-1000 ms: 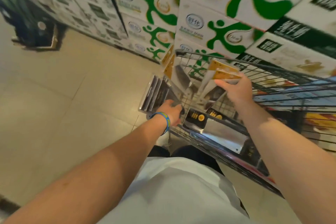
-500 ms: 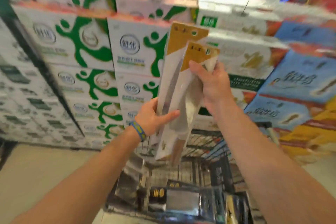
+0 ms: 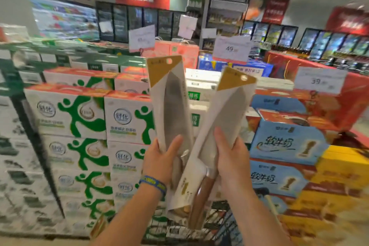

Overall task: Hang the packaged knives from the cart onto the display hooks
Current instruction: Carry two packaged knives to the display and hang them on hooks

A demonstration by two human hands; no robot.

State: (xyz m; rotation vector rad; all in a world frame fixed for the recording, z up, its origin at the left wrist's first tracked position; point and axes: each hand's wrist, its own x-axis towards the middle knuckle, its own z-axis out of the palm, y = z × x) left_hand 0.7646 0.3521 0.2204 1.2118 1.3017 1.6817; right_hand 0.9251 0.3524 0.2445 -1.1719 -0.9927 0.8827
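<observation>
A person stands over a shop cart, holding up two carded kitchen knives. The left hand (image 3: 162,158), with a blue wristband (image 3: 152,183) below it, is wrapped round the lower half of the left packaged knife (image 3: 171,102), thumb across the front. The right hand (image 3: 232,156) clamps the right packaged knife (image 3: 229,114) the same way. Each blade rises above its grip to a gold card top with a hang hole (image 3: 169,61). The wooden handles hang below the grips, where the two packs cross and seem to touch. Half a second ago both packs were overlapped in front of the right hand. A second ago both hands were down in the wire cart (image 3: 221,217), which now sits beneath the grips. The packs have fanned apart, one per hand, and the view has lifted to stacked milk cartons (image 3: 79,114) beyond them. So the pickup looks done and each hole is free to thread, but no display hooks are in view, so hanging has not begun.
</observation>
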